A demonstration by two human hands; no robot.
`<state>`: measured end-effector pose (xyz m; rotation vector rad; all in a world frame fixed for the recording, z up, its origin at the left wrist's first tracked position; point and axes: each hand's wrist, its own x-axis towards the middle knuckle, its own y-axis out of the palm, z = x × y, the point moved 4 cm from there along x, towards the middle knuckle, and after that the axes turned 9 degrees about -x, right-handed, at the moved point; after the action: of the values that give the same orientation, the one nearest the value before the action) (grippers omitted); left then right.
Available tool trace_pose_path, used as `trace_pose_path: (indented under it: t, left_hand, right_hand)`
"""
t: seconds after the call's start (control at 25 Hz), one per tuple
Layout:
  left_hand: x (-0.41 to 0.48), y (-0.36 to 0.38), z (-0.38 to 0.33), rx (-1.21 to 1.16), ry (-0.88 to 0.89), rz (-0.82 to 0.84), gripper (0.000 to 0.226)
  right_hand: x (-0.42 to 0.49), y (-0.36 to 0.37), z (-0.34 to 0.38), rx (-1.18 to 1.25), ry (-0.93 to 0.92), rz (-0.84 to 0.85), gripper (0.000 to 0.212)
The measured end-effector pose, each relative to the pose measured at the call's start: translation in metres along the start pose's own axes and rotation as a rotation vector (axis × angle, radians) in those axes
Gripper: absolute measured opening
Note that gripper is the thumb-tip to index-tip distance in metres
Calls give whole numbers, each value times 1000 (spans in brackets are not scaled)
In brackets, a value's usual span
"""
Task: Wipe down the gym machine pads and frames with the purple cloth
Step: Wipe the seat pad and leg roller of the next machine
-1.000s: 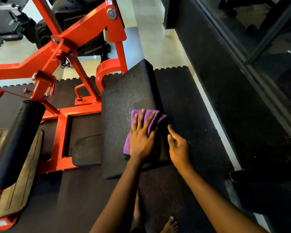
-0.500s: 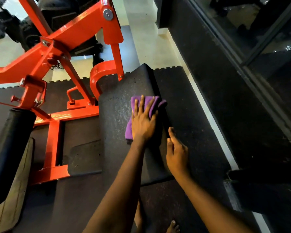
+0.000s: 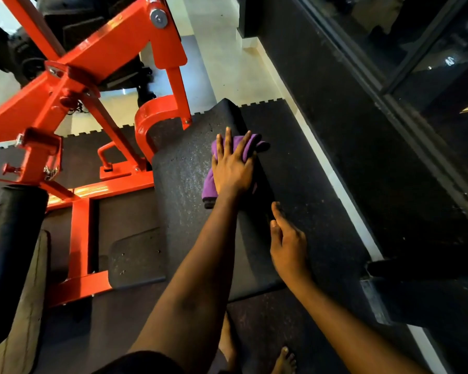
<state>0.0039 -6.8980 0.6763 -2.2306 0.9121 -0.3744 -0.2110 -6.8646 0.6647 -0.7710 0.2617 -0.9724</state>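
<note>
The purple cloth (image 3: 210, 186), folded and bunched, lies near the far right edge of the black seat pad (image 3: 181, 184), pressed flat under the left hand (image 3: 233, 171), whose fingers are straight. The right hand (image 3: 288, 244) rests with loose, nearly straight fingers on the pad's right edge, holding nothing. The orange frame (image 3: 114, 49) stands to the left.

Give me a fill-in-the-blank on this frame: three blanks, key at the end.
The left hand presses the ____ cloth flat on the black pad.
The right hand, fingers straight, holds ____.
The person's visible foot is ____.
Missing words: purple; nothing; bare.
</note>
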Motion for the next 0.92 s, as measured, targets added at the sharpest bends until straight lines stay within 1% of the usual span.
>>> trace_pose_path:
  t: [0.08, 0.16, 0.28, 0.36, 0.56, 0.6, 0.68, 0.8, 0.88, 0.92]
  left_hand:
    - [-18, -1, 4, -56, 38, -18, 54]
    - [-63, -3, 14, -99, 80, -37, 57]
    - [-121, 0, 35, -155, 63, -11, 60]
    - [-109, 1, 41, -151, 13, 5, 60]
    - [27, -14, 30, -47, 7, -5, 61]
    - [43, -17, 29, -39, 8, -5, 61]
    - [41, -17, 28, -55, 36, -7, 58]
    - [-20, -10, 32, -85, 124, 19, 61]
    - [-43, -5, 40, -80, 118, 70, 62]
    - [-35, -4, 42, -67, 113, 83, 60]
  right_hand:
    - [8, -2, 2, 0, 28, 17, 40]
    - [28, 2, 6, 1, 52, 24, 41]
    - [64, 18, 15, -10, 98, 51, 42]
    - [73, 25, 19, -42, 96, 80, 40]
    - [68, 22, 21, -72, 54, 48, 41]
    - [68, 23, 21, -86, 53, 45, 40]
    - [69, 23, 21, -101, 59, 38, 40]
    - [68, 23, 23, -101, 69, 44, 43]
    - [69, 24, 24, -108, 85, 59, 42]
    - [69, 23, 24, -118, 86, 59, 42]
